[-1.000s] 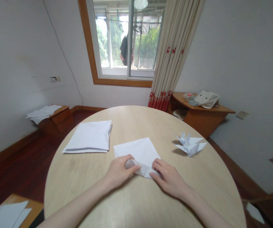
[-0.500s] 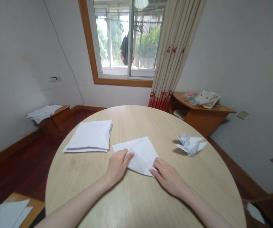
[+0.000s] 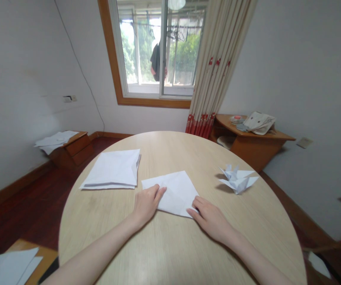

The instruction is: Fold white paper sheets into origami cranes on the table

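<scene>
A sheet of white paper (image 3: 177,194) lies folded on the round light-wood table (image 3: 170,156), its fold running along the lower edge. My left hand (image 3: 147,204) rests flat with its fingers on the sheet's lower left part. My right hand (image 3: 210,219) lies at the sheet's lower right corner, its fingertips at the paper's edge. Left of the sheet is a stack of white paper (image 3: 111,170). A white origami crane (image 3: 237,180) stands to the right, apart from both hands.
A wooden corner shelf (image 3: 247,138) at the right holds a cloth bag (image 3: 258,123) and a small dish. A low wooden cabinet (image 3: 72,148) with loose paper (image 3: 56,138) stands at the left wall. More white sheets (image 3: 7,267) lie on a wooden surface at lower left.
The folded flap has gone from raised to lying flat on the sheet. My left hand has slid left and down along the paper, and my right hand has shifted only slightly.
</scene>
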Tool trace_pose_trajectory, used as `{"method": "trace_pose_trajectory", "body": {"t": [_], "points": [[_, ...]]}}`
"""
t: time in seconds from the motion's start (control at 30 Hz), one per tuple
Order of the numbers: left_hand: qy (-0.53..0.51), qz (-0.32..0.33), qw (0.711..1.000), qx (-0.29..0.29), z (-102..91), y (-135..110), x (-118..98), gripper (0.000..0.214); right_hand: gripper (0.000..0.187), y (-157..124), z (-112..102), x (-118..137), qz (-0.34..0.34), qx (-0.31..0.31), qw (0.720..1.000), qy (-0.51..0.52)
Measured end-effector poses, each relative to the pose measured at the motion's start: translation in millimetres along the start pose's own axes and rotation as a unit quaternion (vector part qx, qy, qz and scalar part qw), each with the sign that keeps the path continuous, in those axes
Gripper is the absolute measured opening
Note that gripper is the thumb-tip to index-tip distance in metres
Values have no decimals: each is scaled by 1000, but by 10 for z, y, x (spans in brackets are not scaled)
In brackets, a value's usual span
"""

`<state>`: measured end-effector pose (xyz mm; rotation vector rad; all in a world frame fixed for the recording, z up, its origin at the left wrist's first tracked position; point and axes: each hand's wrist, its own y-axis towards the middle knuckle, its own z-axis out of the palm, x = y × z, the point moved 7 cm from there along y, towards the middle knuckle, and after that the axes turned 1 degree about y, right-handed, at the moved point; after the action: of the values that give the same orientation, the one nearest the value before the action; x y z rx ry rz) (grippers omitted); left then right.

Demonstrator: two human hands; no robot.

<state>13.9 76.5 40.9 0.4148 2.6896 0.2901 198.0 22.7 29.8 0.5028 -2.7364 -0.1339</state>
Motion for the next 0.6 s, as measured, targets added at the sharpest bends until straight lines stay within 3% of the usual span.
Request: {"method": "trace_pose_trajectory", "body": {"t": [0.2,0.33,0.5,0.6], "points": [[8,-2,1000,4,4,12,15,37,27,-5,-25,6,-6,-9,1000,25],[-47,36,996,-70,-111,-25,-29,26,25,-12,-43,1,6,-14,999,46],[-61,183,957,-219,-337,-209,-248,29,20,-16,-60,7,14,-23,997,70],[-28,277,929,-242,-385,-343,-428,36,18,-14,-56,17,12,-20,997,71]]}}
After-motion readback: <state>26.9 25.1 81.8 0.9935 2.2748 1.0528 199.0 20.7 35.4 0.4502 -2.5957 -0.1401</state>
